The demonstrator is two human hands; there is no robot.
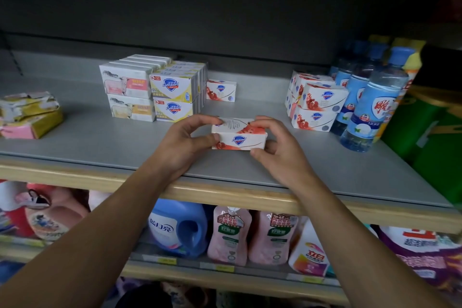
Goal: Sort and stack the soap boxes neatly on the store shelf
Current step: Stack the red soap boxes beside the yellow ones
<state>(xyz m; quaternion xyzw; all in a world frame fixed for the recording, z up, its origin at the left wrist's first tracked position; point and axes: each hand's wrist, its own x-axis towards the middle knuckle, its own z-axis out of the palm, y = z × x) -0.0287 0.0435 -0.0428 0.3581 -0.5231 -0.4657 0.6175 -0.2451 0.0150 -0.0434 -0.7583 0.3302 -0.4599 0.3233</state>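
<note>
Box in transit, mid-sort

Red-and-white soap box (238, 134) sits at near centre of the shelf (100, 142), pinched at both ends: left hand (186, 144) and right hand (280, 151), fingers curled round it. Step, as judged: moving it to its like. Next move calls for setting it squarely beside the lone matching box (221, 90) far behind, right of the yellow stack (175, 95).

I read "Safeguard" on the white-and-red cardboard soap box (238, 134) in front of me, and again on the stacked yellow-and-white cardboard soap boxes (172, 96), which also carry "99.9%". The pale cow-printed boxes (127, 84) say "SOAP".
</note>
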